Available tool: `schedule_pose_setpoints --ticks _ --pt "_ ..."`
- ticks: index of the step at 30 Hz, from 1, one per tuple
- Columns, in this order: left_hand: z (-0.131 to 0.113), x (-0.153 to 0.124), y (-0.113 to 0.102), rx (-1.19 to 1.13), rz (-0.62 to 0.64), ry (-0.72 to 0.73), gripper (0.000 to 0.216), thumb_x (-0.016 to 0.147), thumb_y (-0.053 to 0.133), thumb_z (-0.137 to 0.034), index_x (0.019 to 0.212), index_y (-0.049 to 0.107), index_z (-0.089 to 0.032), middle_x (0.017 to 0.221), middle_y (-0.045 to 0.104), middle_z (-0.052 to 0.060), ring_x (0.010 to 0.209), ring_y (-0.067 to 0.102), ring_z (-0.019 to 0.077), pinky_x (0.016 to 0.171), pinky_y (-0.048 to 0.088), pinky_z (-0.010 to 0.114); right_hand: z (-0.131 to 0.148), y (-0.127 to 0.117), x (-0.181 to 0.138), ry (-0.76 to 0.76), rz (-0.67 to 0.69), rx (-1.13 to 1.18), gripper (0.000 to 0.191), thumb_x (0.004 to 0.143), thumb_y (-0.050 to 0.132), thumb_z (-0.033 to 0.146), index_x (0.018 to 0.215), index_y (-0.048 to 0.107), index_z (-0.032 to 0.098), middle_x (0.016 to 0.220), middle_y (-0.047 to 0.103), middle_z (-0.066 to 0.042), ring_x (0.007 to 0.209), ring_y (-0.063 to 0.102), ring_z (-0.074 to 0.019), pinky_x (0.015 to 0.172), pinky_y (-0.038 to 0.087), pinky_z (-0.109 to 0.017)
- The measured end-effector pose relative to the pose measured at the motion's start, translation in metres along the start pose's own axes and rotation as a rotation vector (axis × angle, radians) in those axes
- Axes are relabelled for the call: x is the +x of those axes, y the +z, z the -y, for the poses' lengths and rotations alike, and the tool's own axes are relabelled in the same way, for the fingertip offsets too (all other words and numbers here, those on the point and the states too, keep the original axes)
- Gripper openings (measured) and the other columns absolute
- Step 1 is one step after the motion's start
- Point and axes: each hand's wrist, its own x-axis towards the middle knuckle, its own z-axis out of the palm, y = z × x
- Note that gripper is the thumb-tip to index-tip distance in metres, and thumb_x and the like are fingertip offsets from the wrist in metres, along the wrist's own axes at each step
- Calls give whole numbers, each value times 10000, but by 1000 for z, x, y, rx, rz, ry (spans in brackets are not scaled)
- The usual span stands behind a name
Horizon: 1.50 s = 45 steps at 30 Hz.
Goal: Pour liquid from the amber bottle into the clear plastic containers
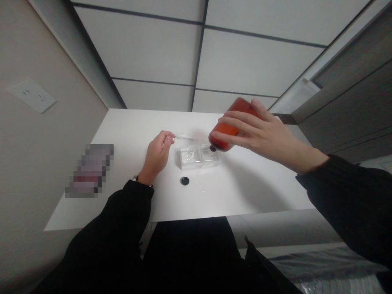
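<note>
My right hand (254, 130) is wrapped round an amber bottle (234, 126), tipped so its neck points down and to the left. The bottle's mouth is right above the right compartment of a clear two-part container (192, 160), perhaps touching it; no stream of liquid can be made out. To the left of the container, my left hand (159, 150) is closed in a pinch at the end of a thin clear piece (184, 136), blurred, its kind unclear. A round black cap (185, 181) lies on the white table in front of the container.
The white table (171, 204) ends at a front edge close to my body. A pixelated, pinkish object (92, 167) lies on its left side. White panels with dark seams (153, 49) rise behind, and a wall socket (32, 96) is at the left.
</note>
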Motion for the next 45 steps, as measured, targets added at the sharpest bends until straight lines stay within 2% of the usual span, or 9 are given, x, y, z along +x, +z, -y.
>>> schedule_pose_setpoints --ticks 4,6,10,18,24,33,45 --pt "0 0 1 -7 1 1 246 1051 409 -342 1009 625 -232 888 683 29 875 654 199 840 490 364 1 -1 0 18 -21 65 663 999 414 -4 1492 476 435 1551 571 9 1483 490 -262 1270 319 -648" --pt "1 0 1 -8 0 4 245 1051 408 -342 1009 623 -233 888 681 31 875 651 202 838 486 369 0 0 -1 22 -30 50 670 996 422 -4 1491 466 447 1539 580 16 1483 489 -251 1271 312 -648" --pt "2 0 1 -5 0 1 242 1053 406 -339 1007 621 -238 891 683 31 877 649 204 840 487 374 -3 13 -7 38 -68 -14 701 961 486 0 1531 416 402 1530 585 -35 1450 517 -277 1231 349 -667" --pt "1 0 1 -8 4 4 237 1055 410 -332 1000 622 -242 891 690 29 877 656 196 840 491 373 -10 52 -24 224 -142 170 589 910 630 133 1463 528 309 1406 654 -117 1310 605 -354 1166 315 -762" --pt "0 0 1 -5 8 3 239 1053 411 -330 1004 625 -236 897 691 28 884 661 194 843 496 363 -14 60 -23 313 -187 279 619 905 690 283 1490 489 252 1388 647 -171 1204 648 -374 1125 324 -807" --pt "0 0 1 11 13 -5 230 1051 405 -320 1008 617 -242 897 692 30 883 656 200 843 494 370 -2 64 15 232 -213 261 687 885 679 173 1515 455 332 1440 620 -107 1332 573 -345 1209 270 -748" --pt "-1 0 1 5 22 -8 222 1051 419 -327 1018 620 -238 902 688 31 870 653 204 831 489 372 6 64 36 125 -224 161 594 997 527 120 1521 450 389 1532 581 -52 1430 527 -283 1263 298 -641"
